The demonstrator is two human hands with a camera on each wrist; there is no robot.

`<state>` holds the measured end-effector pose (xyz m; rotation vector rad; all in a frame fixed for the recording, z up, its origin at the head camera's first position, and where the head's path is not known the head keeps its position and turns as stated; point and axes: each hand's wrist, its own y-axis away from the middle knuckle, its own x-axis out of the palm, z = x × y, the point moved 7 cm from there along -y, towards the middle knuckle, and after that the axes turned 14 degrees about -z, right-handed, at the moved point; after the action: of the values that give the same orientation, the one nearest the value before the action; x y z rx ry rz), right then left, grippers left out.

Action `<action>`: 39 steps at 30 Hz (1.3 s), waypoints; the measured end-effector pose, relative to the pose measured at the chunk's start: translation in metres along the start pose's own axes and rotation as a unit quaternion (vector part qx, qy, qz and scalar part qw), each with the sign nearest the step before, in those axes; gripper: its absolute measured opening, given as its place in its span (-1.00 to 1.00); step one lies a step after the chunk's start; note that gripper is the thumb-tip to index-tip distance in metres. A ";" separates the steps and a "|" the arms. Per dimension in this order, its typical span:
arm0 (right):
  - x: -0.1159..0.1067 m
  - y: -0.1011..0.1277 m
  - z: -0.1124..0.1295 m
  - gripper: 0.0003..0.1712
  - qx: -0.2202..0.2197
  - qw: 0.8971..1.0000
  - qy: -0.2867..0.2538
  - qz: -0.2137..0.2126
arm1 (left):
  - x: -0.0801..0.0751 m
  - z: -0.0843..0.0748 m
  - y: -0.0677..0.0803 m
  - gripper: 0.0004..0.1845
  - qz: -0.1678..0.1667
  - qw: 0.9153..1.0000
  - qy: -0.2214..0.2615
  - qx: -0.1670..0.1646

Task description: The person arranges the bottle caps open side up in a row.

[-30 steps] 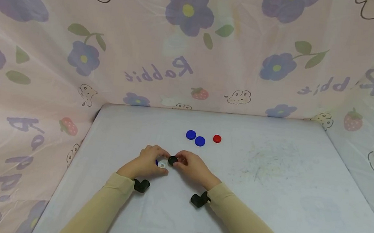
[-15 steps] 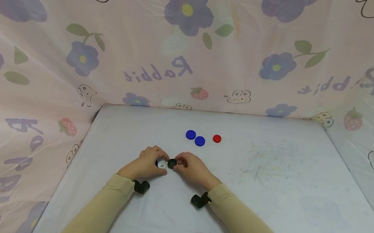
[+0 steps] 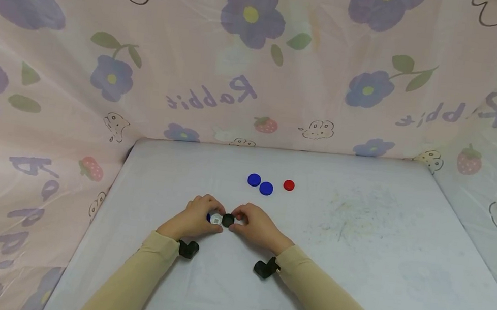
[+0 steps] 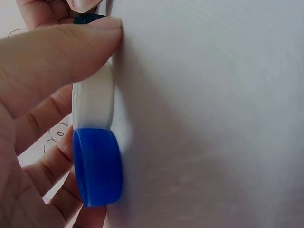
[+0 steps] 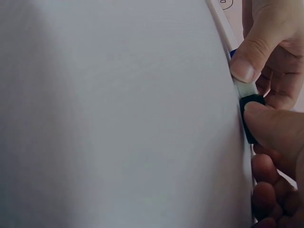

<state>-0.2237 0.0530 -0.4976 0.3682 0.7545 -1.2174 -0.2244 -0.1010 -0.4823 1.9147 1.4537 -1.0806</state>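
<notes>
In the head view my left hand [image 3: 195, 214] curls around a white bottle cap [image 3: 216, 219], index finger on the far side and thumb on the near side. Touching that cap on the left is a blue bottle cap [image 4: 99, 166], hollow side up, partly under the hand in the head view. My right hand [image 3: 256, 225] pinches a dark green, almost black bottle cap [image 3: 228, 220] between thumb and fingers. This dark cap sits right against the white one, so the three form a row on the table. In the right wrist view the thumb covers part of the dark cap [image 5: 251, 118].
Two blue bottle caps [image 3: 254, 179] lie close together farther back on the white table [image 3: 354, 279], with a red bottle cap [image 3: 288, 185] to their right. A flower-printed curtain [image 3: 249, 63] rises behind the table and at both sides. Small black devices [image 3: 267, 268] are on the wrists.
My right hand has brought the dark cap slightly toward me and into line beside the white cap. The left hand has stayed around the white cap; the caps farther back have not moved.
</notes>
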 end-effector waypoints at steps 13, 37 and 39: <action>-0.001 0.003 0.000 -0.64 0.015 1.000 -0.008 0.005 | 0.000 -0.001 0.001 -0.62 0.005 1.000 -0.001 0.001; -0.098 0.013 -0.068 -0.51 0.111 0.988 -0.046 -0.099 | 0.053 -0.087 -0.014 -0.31 -0.071 0.976 0.172 -0.113; -0.100 0.013 -0.073 -0.51 0.112 0.987 -0.050 -0.102 | 0.060 -0.088 -0.017 -0.26 -0.086 0.970 0.181 -0.136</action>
<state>-0.2503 0.1735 -0.4814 0.4173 0.5804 -1.5087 -0.2076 0.0057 -0.4812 1.8773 1.8865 -0.5755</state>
